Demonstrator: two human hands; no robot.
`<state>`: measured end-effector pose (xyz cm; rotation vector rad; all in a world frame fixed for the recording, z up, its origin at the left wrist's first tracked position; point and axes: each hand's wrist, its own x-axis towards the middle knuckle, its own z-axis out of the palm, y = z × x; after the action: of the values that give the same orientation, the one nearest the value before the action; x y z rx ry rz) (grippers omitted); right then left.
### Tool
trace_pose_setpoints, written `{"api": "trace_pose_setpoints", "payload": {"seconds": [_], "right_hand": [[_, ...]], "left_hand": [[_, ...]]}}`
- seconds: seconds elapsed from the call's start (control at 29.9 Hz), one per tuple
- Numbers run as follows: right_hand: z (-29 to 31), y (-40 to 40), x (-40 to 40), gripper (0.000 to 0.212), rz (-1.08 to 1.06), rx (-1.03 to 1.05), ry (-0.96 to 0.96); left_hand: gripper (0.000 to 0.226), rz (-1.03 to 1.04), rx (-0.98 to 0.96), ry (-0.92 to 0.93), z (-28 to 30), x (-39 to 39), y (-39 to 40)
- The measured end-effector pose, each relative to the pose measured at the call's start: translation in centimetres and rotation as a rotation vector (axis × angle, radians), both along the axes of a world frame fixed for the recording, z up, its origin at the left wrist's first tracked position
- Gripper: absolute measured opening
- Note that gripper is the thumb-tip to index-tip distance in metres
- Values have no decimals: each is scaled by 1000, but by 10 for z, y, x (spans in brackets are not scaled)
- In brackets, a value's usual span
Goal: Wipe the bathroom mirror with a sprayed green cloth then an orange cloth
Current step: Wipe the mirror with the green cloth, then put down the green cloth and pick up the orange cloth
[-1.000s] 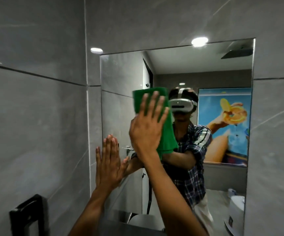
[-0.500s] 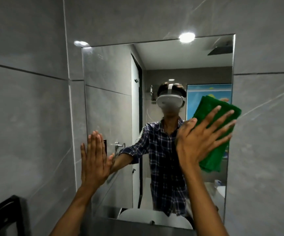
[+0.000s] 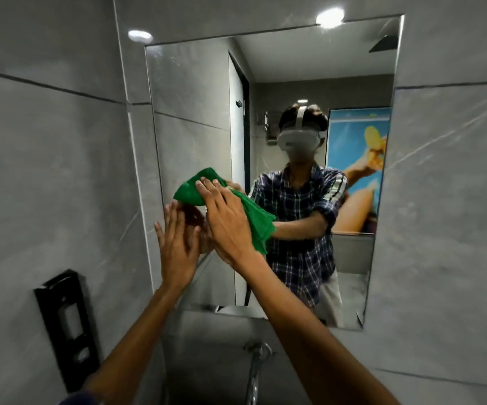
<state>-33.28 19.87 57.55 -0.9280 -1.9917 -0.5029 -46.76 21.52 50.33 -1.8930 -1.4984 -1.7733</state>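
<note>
The bathroom mirror point(image 3: 300, 68) hangs on the grey tiled wall and fills the middle of the head view. My right hand point(image 3: 226, 217) lies flat on a green cloth point(image 3: 258, 220) and presses it against the glass at the mirror's lower left. My left hand point(image 3: 178, 244) rests open, palm on the glass, just below and left of the cloth, near the mirror's left edge. The mirror reflects a person in a checked shirt with a headset. No orange cloth is in view.
A black wall-mounted holder point(image 3: 64, 325) sits on the left wall at lower left. A metal tap point(image 3: 258, 358) stands below the mirror's bottom edge. Grey tiled walls close in on the left and right.
My right hand has swept the green cloth from the mirror's right side down to its lower left, close to my left hand. My left hand stays flat on the glass.
</note>
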Motion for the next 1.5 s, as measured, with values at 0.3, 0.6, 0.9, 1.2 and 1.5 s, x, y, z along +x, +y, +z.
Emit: {"api": "trace_pose_setpoints", "payload": {"seconds": [0.3,0.6,0.9,1.2,1.5], "right_hand": [[-157,-130,95,57,227,-489,212],[-380,-244,323,34,52,-1588,903],[-549,-246,442,57,-369,-1798,1227],[-626,-176,463,37,-407,-1647,981],[-649,-200,515,48,-1019,-1456,269]], "left_hand": [[48,-947,-557,-1304,-92,135,-166],[54,-674,-1347,-1604,-308,297,-260],[40,-328,-1653,-1309,-447,428,-235],[65,-242,-1543,-708,-546,460,-141],[49,-524,-1433,-251,-573,504,-194]]}}
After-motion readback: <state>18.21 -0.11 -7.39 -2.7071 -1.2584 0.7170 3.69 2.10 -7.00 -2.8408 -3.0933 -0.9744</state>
